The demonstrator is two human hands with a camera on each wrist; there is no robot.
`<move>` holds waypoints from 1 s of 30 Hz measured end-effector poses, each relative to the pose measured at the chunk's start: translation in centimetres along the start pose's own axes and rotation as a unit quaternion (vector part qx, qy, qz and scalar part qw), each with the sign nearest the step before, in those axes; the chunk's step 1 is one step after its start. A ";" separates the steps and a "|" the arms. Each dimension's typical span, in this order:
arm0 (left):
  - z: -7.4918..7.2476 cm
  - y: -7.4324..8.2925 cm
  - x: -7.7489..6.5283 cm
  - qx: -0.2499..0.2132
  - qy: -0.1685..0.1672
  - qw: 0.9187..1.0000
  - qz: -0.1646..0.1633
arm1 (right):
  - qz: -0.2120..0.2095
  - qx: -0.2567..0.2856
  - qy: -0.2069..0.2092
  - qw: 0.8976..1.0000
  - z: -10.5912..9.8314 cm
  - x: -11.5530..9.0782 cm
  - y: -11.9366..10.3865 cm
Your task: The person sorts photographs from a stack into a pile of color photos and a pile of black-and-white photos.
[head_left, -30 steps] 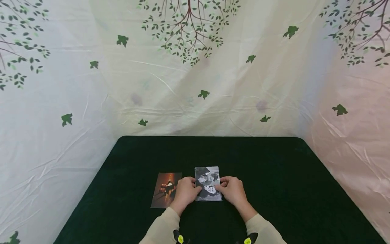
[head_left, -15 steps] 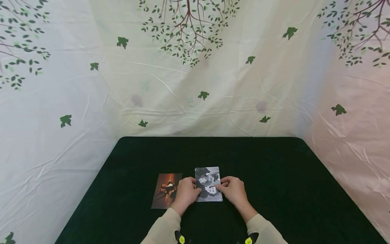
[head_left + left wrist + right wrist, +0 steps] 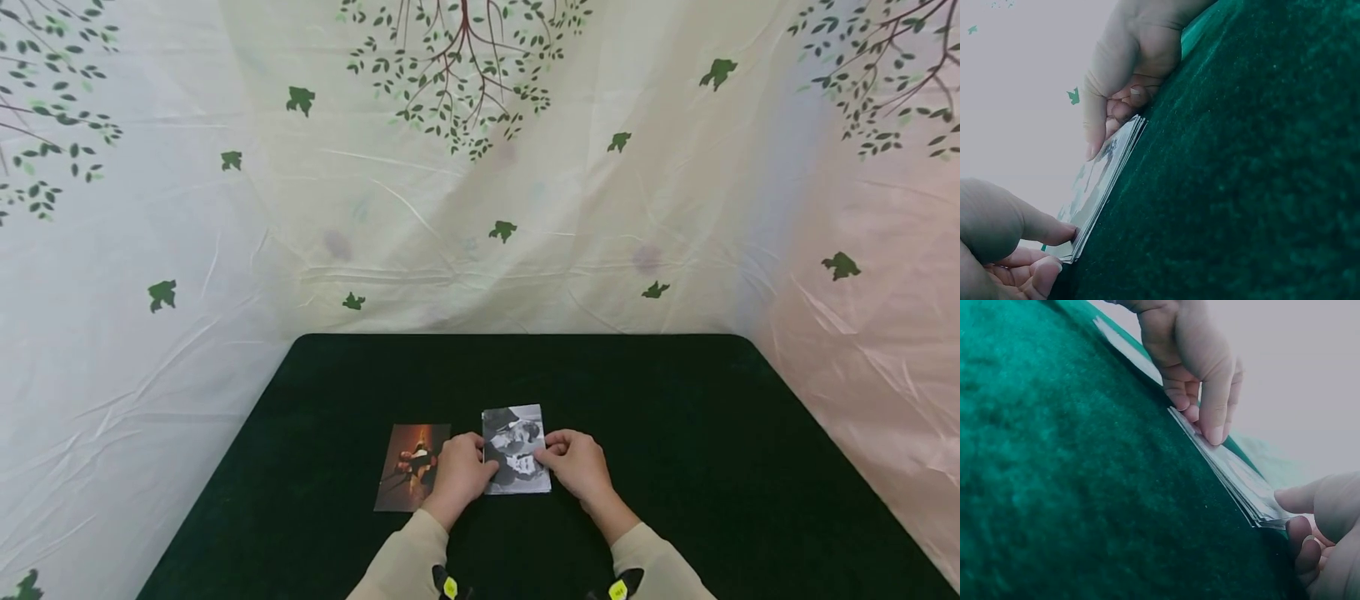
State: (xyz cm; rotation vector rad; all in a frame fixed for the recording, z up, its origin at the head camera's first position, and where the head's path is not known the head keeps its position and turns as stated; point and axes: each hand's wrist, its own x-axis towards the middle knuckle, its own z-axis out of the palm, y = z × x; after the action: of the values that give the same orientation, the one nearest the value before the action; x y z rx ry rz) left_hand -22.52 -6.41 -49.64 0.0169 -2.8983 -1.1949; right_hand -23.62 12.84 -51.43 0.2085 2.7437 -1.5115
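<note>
A small stack of photo prints [image 3: 513, 467], a black-and-white picture on top, lies on the dark green cloth between both hands. My left hand [image 3: 461, 471] pinches its left edge, thumb on the top print and fingers at the side. At the right edge my right hand [image 3: 577, 467] does the same, its thumb [image 3: 1294, 499] on top and curled fingers beside the edge. From the side, the stack [image 3: 1099, 187] shows several thin layers slightly out of line. Left of it lies one orange-brown photo [image 3: 408, 468], partly covered by my left hand in the head view.
A dark green velvet cloth [image 3: 675, 400] covers the table, whose far corners are rounded. Pale fabric [image 3: 420, 208] printed with branches and green leaf shapes hangs behind and on both sides. Each light sleeve carries a black wrist strap with a yellow tag [image 3: 450, 587].
The stack's top print has turned slightly, its upper right corner shifting away from me. Both hands keep their hold, the right one moving only a little. The orange-brown photo stays put.
</note>
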 end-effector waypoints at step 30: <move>0.2 -0.1 0.0 0.006 0.004 1.000 0.010 | 0.033 0.110 -0.068 0.991 -0.2 0.3 -0.1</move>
State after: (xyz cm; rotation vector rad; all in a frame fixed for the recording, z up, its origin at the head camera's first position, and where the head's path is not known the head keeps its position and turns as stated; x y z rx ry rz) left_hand -22.48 -6.30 -49.85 -0.0063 -2.8917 -1.1733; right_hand -23.91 13.03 -51.26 0.1871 2.4404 -1.7397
